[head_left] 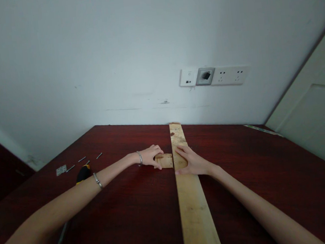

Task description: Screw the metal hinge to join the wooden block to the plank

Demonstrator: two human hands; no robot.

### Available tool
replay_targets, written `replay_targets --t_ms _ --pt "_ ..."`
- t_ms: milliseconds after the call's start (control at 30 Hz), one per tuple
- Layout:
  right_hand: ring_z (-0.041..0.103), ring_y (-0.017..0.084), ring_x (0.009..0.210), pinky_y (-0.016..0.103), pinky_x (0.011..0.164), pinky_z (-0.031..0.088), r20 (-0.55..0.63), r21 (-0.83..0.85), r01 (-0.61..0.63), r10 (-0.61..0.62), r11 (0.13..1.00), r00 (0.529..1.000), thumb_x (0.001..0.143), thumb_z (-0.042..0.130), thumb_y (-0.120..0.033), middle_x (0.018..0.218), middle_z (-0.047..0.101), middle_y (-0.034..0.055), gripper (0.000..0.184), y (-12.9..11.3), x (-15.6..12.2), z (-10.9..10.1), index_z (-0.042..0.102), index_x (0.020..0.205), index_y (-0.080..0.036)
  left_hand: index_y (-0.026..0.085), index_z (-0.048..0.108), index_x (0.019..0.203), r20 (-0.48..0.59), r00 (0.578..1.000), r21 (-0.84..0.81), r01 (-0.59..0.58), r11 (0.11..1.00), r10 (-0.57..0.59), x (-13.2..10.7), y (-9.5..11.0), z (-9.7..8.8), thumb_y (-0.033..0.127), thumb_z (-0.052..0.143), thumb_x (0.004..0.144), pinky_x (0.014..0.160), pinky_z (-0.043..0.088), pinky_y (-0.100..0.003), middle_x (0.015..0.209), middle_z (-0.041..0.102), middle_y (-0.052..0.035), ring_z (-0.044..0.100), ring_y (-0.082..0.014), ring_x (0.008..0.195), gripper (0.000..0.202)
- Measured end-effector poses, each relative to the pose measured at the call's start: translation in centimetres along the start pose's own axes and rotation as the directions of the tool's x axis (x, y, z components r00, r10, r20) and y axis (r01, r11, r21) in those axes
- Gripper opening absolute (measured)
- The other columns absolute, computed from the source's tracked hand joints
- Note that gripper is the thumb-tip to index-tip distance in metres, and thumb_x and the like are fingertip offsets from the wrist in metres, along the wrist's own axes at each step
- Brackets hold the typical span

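Note:
A long wooden board (193, 203) lies on the dark red table, running from the near edge of view to the wall. Against its left side sits a short wooden block (165, 161). My left hand (151, 156) grips the block's left end between thumb and fingers. My right hand (193, 160) rests over the board from the right, thumb and fingers bent around it beside the block. The block and board appear to touch.
On the table (125, 217) at left lie a screwdriver (83, 174), partly behind my left forearm, a small metal plate (61, 170) and several screws (82, 159). A wall with sockets (231, 75) stands behind; a white door (321, 95) is at right.

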State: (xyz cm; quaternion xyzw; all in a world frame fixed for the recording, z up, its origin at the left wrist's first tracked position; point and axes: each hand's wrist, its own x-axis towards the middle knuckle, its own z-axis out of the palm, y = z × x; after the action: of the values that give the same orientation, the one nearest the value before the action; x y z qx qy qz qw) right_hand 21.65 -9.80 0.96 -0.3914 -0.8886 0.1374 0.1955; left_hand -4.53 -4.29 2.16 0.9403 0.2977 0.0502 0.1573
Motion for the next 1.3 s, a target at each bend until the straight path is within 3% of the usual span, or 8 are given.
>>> replay_targets --t_ms 433,733,1000,1300 --pt "0.03 0.039 0.131 0.053 0.106 0.029 -0.016 0.024 -0.001 0.002 1.0 1.0 0.061 0.065 -0.068 0.14 0.033 0.0222 0.098 0.49 -0.11 0.32 0.04 0.137 -0.011 0.015 0.054 0.107 0.019 0.999 0.027 0.038 0.999 -0.039 0.15 0.16 -0.16 0.064 0.071 0.059 0.084 0.04 -0.033 0.103 0.05 -0.0086 0.045 -0.025 0.097 0.07" --pt "0.03 0.037 0.131 0.05 0.107 0.029 0.004 0.001 -0.013 0.013 1.0 1.0 0.062 0.064 -0.069 0.14 0.032 0.0252 0.102 0.04 -0.06 0.07 0.04 0.136 -0.005 0.016 0.054 0.107 0.013 0.999 0.026 0.029 0.999 -0.029 0.17 0.09 -0.2 0.063 0.071 0.06 0.083 0.04 -0.033 0.102 0.05 -0.0085 0.046 -0.0251 0.097 0.069" --pt "0.031 0.037 0.13 0.053 0.107 0.029 -0.009 0.025 -0.01 0.011 1.0 1.0 0.062 0.065 -0.068 0.14 0.033 0.0223 0.099 0.31 -0.07 0.21 0.04 0.137 -0.01 0.014 0.054 0.106 0.042 0.998 0.026 0.047 0.999 -0.048 0.19 0.51 -0.56 0.063 0.071 0.06 0.085 0.04 -0.033 0.104 0.049 -0.0092 0.045 -0.0249 0.097 0.07" --pt "0.03 0.037 0.131 0.05 0.108 0.027 0.011 0.03 -0.03 0.03 0.999 0.999 0.061 0.065 -0.068 0.141 0.032 0.0242 0.102 0.2 0.04 0.15 0.039 0.137 -0.006 0.013 0.047 0.121 0.027 0.999 0.054 0.032 0.998 -0.033 0.07 0.12 -0.28 0.063 0.071 0.061 0.087 0.04 -0.034 0.109 0.048 -0.0112 0.045 -0.0264 0.102 0.082"
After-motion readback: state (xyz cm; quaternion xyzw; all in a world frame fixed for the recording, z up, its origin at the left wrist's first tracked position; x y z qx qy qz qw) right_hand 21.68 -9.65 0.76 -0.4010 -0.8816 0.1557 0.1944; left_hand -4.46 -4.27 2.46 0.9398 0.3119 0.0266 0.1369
